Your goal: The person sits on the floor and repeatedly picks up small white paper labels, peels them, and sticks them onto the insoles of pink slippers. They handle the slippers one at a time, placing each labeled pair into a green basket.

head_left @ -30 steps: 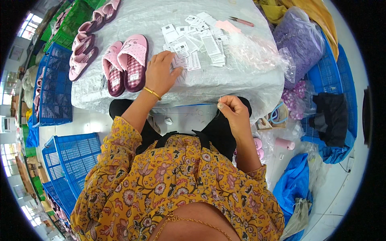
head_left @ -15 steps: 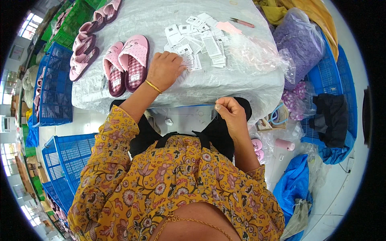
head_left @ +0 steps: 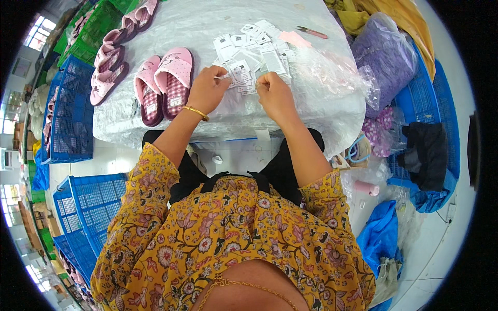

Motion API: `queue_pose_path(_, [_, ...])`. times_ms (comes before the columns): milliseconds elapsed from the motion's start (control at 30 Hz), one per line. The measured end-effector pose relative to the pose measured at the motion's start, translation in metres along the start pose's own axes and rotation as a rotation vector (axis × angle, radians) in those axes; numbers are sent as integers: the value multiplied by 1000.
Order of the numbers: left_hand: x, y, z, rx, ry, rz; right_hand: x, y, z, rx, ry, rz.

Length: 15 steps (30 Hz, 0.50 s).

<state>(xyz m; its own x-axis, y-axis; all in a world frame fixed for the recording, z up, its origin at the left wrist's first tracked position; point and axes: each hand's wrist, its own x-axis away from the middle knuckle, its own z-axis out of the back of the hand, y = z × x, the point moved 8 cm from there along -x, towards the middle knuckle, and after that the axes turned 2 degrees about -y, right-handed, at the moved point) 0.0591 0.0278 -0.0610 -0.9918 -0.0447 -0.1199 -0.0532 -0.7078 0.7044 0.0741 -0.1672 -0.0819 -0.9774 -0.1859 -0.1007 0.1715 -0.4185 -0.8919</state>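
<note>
My left hand (head_left: 208,89) is over the covered table, just right of a pair of pink slippers (head_left: 169,85) with checked insoles. Its fingers are curled together at the edge of a loose pile of white paper tags (head_left: 252,53); whatever they pinch is hidden. My right hand (head_left: 275,98) is closed too, its fingertips at the near side of the pile, and its contents are too small to make out. Below it, a white piece of paper (head_left: 263,135) shows at the table's front edge.
More pink slippers (head_left: 109,82) line the table's left side. Behind the tags lie a pink paper piece (head_left: 294,39), small snips (head_left: 312,32) and clear plastic bags (head_left: 332,70). Blue crates (head_left: 70,111) stand at left; a purple bagged bundle (head_left: 385,59) sits at right.
My right hand has moved from near my lap, where it pinched a thin strand, up and forward to the tags. My left hand has drawn slightly back. The white paper at the table edge is new.
</note>
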Motion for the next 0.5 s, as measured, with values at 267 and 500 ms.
queue_pose_path(267, [0, -7, -22, 171, -138, 215, 3, -3, -20, -413, -56, -269])
queue_pose_path(500, [-1, -14, -25, 266, -161, 209, -8, -11, -28, -171, 32, -72])
